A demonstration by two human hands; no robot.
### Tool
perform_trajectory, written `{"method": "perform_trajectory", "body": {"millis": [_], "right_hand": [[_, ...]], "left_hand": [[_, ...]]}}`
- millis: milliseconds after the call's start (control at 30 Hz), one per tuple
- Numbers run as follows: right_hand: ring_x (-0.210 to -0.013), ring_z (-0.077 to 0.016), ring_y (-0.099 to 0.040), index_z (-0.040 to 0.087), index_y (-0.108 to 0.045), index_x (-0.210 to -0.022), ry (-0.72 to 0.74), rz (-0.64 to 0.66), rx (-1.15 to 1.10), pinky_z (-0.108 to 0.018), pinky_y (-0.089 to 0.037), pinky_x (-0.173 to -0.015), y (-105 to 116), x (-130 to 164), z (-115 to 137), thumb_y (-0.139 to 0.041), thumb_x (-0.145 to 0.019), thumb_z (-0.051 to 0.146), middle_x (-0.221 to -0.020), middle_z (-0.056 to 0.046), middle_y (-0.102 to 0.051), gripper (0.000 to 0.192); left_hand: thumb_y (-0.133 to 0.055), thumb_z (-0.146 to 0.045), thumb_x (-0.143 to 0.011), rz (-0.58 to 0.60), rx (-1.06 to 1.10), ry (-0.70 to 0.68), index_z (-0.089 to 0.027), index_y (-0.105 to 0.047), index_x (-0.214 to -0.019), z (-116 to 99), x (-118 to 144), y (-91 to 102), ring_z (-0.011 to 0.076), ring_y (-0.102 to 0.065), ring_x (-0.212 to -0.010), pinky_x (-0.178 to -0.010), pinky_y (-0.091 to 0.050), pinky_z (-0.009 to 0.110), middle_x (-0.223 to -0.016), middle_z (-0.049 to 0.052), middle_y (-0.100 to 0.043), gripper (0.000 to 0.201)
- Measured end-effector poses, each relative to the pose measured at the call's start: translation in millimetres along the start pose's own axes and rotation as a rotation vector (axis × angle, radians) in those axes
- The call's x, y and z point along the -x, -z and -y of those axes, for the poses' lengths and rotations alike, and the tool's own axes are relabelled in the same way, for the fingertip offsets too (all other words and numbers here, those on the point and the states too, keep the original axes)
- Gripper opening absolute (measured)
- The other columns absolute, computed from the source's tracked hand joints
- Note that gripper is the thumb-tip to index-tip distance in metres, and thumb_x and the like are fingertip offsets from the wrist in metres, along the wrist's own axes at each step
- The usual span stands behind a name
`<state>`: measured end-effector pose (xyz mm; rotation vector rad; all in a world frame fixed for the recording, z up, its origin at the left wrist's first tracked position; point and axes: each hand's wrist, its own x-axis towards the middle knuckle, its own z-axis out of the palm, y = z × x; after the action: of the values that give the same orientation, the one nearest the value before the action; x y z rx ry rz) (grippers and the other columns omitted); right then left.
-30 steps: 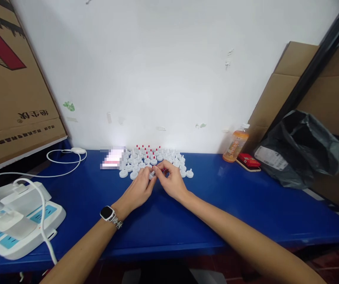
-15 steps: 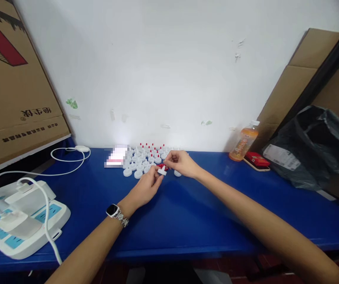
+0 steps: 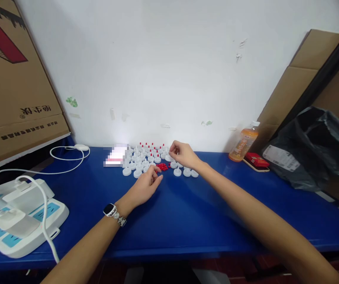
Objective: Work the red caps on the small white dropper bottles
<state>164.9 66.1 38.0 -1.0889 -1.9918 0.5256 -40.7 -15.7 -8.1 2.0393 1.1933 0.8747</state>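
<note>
Several white plastic caps [image 3: 141, 162] stand in a cluster on the blue table [image 3: 187, 213] by the wall; the back ones carry red tips. A small heap of red pieces [image 3: 162, 167] lies at the cluster's front. My left hand [image 3: 145, 184], with a watch [image 3: 110, 210] on the wrist, rests on the table with fingers curled, fingertips just short of the red pieces, nothing visible in it. My right hand [image 3: 183, 155] hovers over the cluster's right side, fingers pinched on what looks like a white cap. More white caps [image 3: 187, 172] lie just below it.
An orange drink bottle [image 3: 242, 146] and a red box [image 3: 256, 159] stand at the back right, beside a black bag [image 3: 311, 150] and leaning cardboard [image 3: 302, 79]. A white power strip [image 3: 15, 217] with cables [image 3: 65, 157] is on the left, under a cardboard box [image 3: 9, 79].
My left hand no longer holds the white cap and has sunk to the table. My right hand moved back and right over the cluster. The red pieces now show.
</note>
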Motion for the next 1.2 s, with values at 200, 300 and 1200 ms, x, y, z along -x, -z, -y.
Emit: {"method": "perform_trajectory", "body": {"millis": [200,300,1200], "right_hand": [[-0.067,-0.0148,-0.060,0.018,-0.061,-0.079,0.065,0.185,0.458,-0.023,-0.039,-0.061,-13.8,-38.9,-11.3,-0.058,-0.072,0.008,-0.074,-0.003,-0.067,0.013],[-0.072,-0.0164,-0.061,0.018,-0.064,-0.080,0.075,0.242,0.515,-0.024,-0.039,-0.063,-29.3,-47.5,-7.5,-0.059,-0.072,0.007,-0.079,-0.005,-0.070,0.014],[-0.064,-0.0131,-0.058,0.017,-0.070,-0.087,0.011,0.157,-0.159,-0.024,-0.043,-0.061,-22.8,37.0,36.1,-0.058,-0.090,0.036,-0.072,-0.001,-0.070,0.023]], "left_hand": [[-0.045,-0.043,-0.095,0.063,-0.017,0.004,-0.020,-0.054,-0.096,-0.3,0.5,1.8,0.0132,-0.049,-0.065,-0.060,-0.037,0.026,-0.073,-0.003,-0.054,0.025],[-0.045,-0.044,-0.095,0.071,-0.015,0.006,-0.020,-0.055,-0.094,-0.1,0.2,1.8,0.0131,-0.049,-0.065,-0.060,-0.037,0.026,-0.073,-0.003,-0.055,0.026],[-0.045,-0.045,-0.096,-0.191,-0.181,-0.128,-0.021,-0.049,-0.123,-3.5,1.2,6.4,0.0185,-0.056,-0.088,-0.082,-0.045,0.033,-0.112,0.007,-0.058,0.036]]}}
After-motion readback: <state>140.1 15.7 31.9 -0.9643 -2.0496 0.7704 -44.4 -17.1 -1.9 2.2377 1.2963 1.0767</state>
